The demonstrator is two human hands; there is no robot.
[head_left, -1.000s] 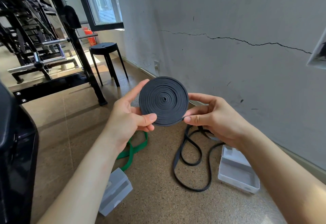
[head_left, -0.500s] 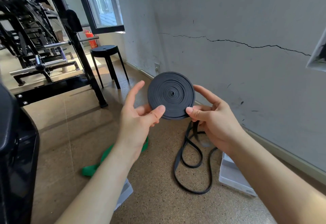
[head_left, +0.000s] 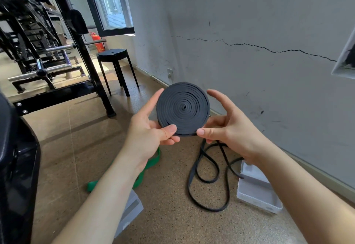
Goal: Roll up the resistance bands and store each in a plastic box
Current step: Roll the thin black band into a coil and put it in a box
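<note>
coiled band (head_left: 182,107) in grip of left hand (head_left: 146,135) and right hand (head_left: 231,134), speckled floor (head_left: 169,224), cracked wall (head_left: 249,13)

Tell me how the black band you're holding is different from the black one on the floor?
The rolled band is wound into a tight flat disc; the loose band sprawls in open loops. The rolled band is held up between the left hand and right hand; the loose band lies on the floor. Both are black.
</note>
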